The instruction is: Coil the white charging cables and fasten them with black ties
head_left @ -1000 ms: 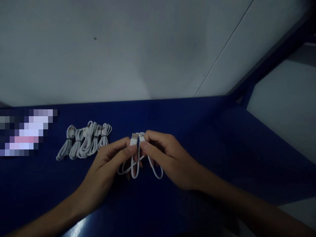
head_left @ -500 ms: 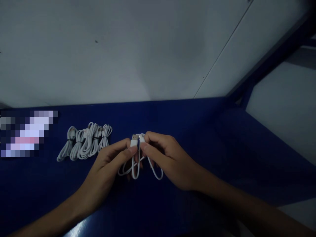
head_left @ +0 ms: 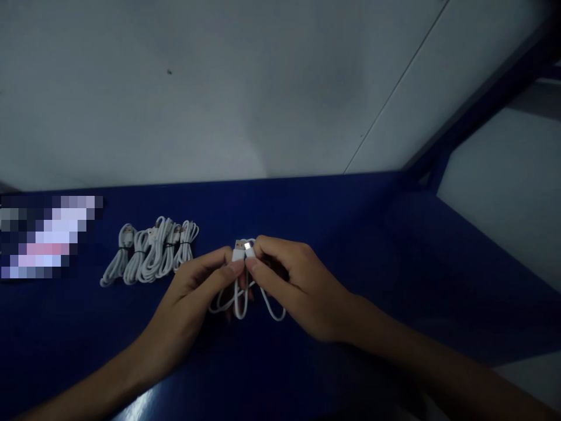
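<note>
A white USB cable (head_left: 240,313) is held between my two hands above the blue surface, its loops hanging below the fingers. My left hand (head_left: 197,286) pinches the end with the wide USB plug (head_left: 239,253) between thumb and forefinger. The smaller plug (head_left: 249,249) at the other end is in the pinch of my right hand (head_left: 302,280). Both plugs point away from me, side by side and close together. Parts of the loops are hidden behind my fingers.
Several coiled white cables (head_left: 151,257), some with dark ties visible, lie in a row left of my hands. A pixelated, bright area (head_left: 52,237) is at the far left. The blue table (head_left: 280,204) meets a pale wall (head_left: 219,105) behind; a blue frame bar (head_left: 477,117) rises at right.
My right hand has brought the smaller plug slightly left, closer to the wide plug, and its metal tip now catches light. The left hand has hardly moved.
</note>
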`<state>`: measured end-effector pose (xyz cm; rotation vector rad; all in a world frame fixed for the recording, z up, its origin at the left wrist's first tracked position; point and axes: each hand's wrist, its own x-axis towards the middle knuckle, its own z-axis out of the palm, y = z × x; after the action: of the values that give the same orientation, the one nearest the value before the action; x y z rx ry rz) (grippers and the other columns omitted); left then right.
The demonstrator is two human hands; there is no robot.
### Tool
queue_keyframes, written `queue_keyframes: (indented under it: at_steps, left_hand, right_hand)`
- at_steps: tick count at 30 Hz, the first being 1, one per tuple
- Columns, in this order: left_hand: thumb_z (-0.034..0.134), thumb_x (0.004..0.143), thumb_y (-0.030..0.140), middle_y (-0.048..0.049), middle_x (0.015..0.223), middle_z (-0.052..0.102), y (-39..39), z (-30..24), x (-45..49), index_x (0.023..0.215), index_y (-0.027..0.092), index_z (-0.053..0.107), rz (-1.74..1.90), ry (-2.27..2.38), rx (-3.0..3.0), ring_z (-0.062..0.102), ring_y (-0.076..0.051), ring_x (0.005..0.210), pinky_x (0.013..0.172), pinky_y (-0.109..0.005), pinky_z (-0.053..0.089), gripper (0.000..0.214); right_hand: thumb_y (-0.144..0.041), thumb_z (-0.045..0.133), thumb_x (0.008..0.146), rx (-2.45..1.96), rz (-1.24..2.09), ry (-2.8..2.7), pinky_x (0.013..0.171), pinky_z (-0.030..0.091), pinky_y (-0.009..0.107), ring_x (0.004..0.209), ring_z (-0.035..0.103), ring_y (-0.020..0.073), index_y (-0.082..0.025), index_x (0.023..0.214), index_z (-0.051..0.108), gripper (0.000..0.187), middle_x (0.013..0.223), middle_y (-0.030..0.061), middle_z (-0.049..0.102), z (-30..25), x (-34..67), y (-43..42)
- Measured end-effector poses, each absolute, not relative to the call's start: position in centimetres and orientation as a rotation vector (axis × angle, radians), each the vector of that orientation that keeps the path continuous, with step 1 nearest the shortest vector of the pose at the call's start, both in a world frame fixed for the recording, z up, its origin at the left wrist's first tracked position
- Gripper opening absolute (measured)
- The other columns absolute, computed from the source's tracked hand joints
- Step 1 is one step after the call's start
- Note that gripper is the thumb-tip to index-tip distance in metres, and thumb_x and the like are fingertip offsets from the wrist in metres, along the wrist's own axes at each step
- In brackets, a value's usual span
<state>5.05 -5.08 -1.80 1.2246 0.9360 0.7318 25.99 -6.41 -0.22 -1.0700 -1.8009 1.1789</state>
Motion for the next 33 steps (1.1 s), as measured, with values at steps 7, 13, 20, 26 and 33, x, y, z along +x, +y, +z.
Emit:
queue_keyframes:
  at_steps: [7, 13, 20, 26, 33]
  left_hand:
    - [0.065, 0.106, 0.034, -0.0006, 0.076, 0.066, -5.24, -1.72, 5.0, 0.092, 0.022, 0.074, 0.718, 0.957, 1.216, 0.059, -0.015, 0.067, 0.065, -0.027, 0.046, 0.021]
    - [0.066, 0.104, 0.034, 0.0001, 0.075, 0.065, -5.34, -1.5, 5.18, 0.092, 0.022, 0.074, 0.716, 0.962, 1.224, 0.06, -0.016, 0.068, 0.066, -0.026, 0.047, 0.019]
    - [0.066, 0.104, 0.032, 0.0009, 0.074, 0.065, -5.31, -1.62, 5.09, 0.091, 0.022, 0.073, 0.713, 0.969, 1.224, 0.061, -0.016, 0.068, 0.065, -0.026, 0.047, 0.018]
    - [0.065, 0.105, 0.033, 0.0008, 0.075, 0.067, -5.28, -1.57, 5.1, 0.095, 0.022, 0.074, 0.705, 0.973, 1.231, 0.061, -0.016, 0.067, 0.065, -0.026, 0.048, 0.017]
    - [0.065, 0.103, 0.028, 0.0005, 0.075, 0.068, -5.13, -1.61, 5.2, 0.09, 0.022, 0.073, 0.709, 0.965, 1.243, 0.062, -0.015, 0.067, 0.066, -0.026, 0.049, 0.017]
  right_hand:
    - [-0.029, 0.051, 0.114, -1.107, 1.152, -1.857, 0.062, 0.041, 0.03, 0.068, 0.053, 0.0125, -0.021, 0.087, 0.059, 0.029, 0.081, -0.002, 0.061, -0.33, 26.05, -6.28]
    - [-0.03, 0.05, 0.114, -1.112, 1.157, -1.864, 0.062, 0.041, 0.03, 0.068, 0.053, 0.0123, -0.021, 0.086, 0.058, 0.03, 0.081, -0.0021, 0.061, -0.33, 26.01, -6.25]
    - [-0.028, 0.052, 0.113, -1.116, 1.145, -1.87, 0.06, 0.041, 0.029, 0.067, 0.052, 0.0113, -0.02, 0.087, 0.059, 0.029, 0.08, -0.0029, 0.06, -0.4, 26.07, -6.16]
    - [-0.028, 0.052, 0.113, -1.11, 1.152, -1.867, 0.06, 0.042, 0.028, 0.066, 0.052, 0.011, -0.02, 0.087, 0.059, 0.029, 0.079, -0.003, 0.06, -0.42, 26.05, -6.19]
    - [-0.028, 0.051, 0.114, -1.11, 1.176, -1.854, 0.058, 0.042, 0.027, 0.064, 0.052, 0.0105, -0.019, 0.088, 0.06, 0.029, 0.079, -0.0029, 0.06, -0.27, 26.03, -6.23]
